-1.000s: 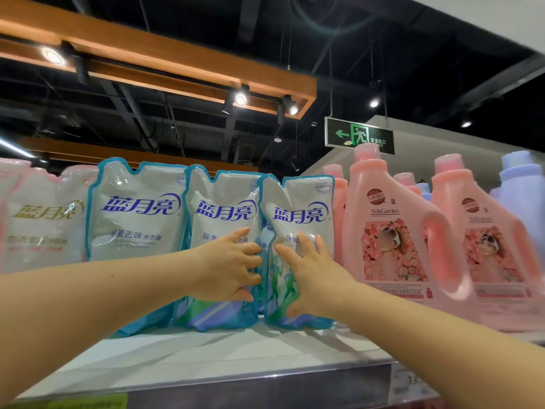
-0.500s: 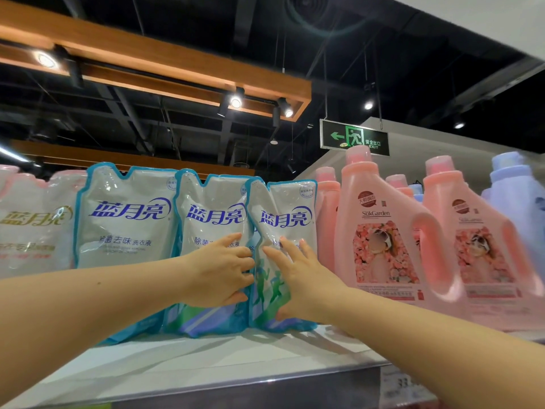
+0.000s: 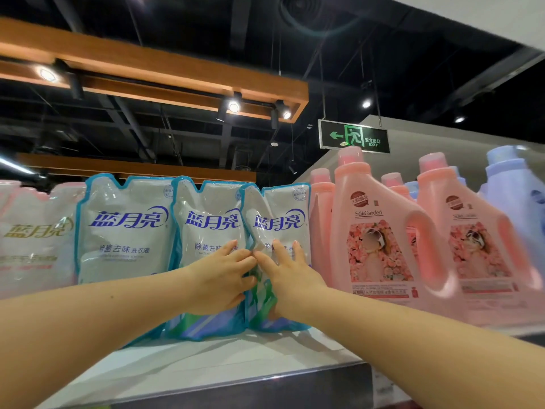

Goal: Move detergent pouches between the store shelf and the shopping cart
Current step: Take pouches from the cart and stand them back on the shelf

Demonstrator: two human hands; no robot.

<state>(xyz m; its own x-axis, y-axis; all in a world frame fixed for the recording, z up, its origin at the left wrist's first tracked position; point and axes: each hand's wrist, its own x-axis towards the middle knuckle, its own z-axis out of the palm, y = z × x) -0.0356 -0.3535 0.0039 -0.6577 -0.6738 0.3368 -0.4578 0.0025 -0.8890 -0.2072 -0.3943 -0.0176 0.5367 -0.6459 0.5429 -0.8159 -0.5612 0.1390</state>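
Three white detergent pouches with blue edges stand upright in a row on the store shelf (image 3: 236, 361). My left hand (image 3: 219, 280) lies on the middle pouch (image 3: 211, 228), its fingers curled over that pouch's right edge. My right hand (image 3: 287, 276) rests flat with spread fingers on the front of the right pouch (image 3: 280, 222). The fingertips of both hands meet at the seam between these two pouches. The left pouch (image 3: 125, 231) stands untouched. No shopping cart is in view.
White pouches with pink edges and gold lettering (image 3: 32, 240) fill the shelf to the left. Large pink jugs (image 3: 380, 231) and a lilac jug (image 3: 513, 190) stand close on the right. The shelf's front lip (image 3: 250, 388) runs below my forearms.
My hands have closed the small gap between them and now touch at the pouch seam. The pouches stay upright in place; the view has shifted slightly.
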